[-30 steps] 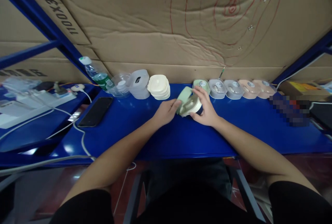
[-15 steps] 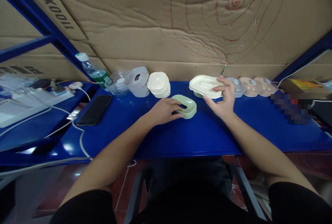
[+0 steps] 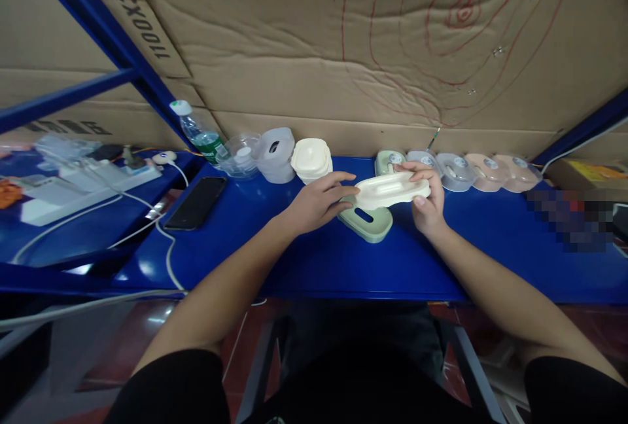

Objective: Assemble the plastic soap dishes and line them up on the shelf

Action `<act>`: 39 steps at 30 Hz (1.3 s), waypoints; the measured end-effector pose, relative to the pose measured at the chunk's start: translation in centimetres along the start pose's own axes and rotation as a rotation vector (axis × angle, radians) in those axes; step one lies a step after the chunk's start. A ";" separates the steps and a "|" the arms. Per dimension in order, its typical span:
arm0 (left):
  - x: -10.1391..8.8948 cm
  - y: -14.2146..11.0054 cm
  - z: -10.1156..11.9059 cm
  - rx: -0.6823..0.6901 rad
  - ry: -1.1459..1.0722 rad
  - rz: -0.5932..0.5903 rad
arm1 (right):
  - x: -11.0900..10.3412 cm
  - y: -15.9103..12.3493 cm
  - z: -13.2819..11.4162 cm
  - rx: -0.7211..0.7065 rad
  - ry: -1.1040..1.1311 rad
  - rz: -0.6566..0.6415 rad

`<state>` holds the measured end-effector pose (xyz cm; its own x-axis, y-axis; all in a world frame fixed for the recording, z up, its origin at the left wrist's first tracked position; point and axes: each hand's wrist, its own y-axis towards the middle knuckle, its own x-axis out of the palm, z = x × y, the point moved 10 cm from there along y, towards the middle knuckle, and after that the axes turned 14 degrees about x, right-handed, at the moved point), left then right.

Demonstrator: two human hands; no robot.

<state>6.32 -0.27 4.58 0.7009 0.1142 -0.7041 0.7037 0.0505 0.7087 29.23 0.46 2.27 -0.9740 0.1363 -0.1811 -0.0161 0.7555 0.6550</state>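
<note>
Cream tray [image 3: 390, 192] lies between gripping right fingers [image 3: 426, 174] and loosely spread left fingers [image 3: 339, 192].

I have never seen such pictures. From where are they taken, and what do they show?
No machine is here: a person works barehanded. One camera, worn on the head, looks forward and down. The right hand holds a cream tray; the left hand is at its other end, its grip unclear. Beneath, a green cover lies on the blue table. Behind, from left to right, stand a bottle, frosted covers, a cream stack and a row of boxes. A phone lies at the left.
</note>
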 end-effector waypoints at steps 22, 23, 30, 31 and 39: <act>-1.6 -7.1 -10.1 -0.657 0.512 -0.280 | 6.8 -2.3 2.2 0.119 -0.578 -0.602; -1.4 -7.3 -10.3 -0.658 0.512 -0.279 | 6.7 -2.3 2.2 0.115 -0.573 -0.605; -1.1 -7.5 -10.9 -0.540 0.452 -0.114 | 7.0 -2.8 2.6 0.108 -0.600 -0.678; -1.2 -7.6 -10.9 -0.538 0.437 -0.100 | 7.1 -2.9 2.6 0.104 -0.612 -0.695; -1.3 -4.9 -7.3 -0.402 0.284 -0.048 | 6.2 -1.9 0.9 0.103 -0.529 -0.533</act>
<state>1.18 6.57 2.36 0.5699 0.3655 -0.7360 0.5949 0.4344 0.6763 23.43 0.48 -0.77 -0.6014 0.0053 -0.7990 -0.4082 0.8576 0.3129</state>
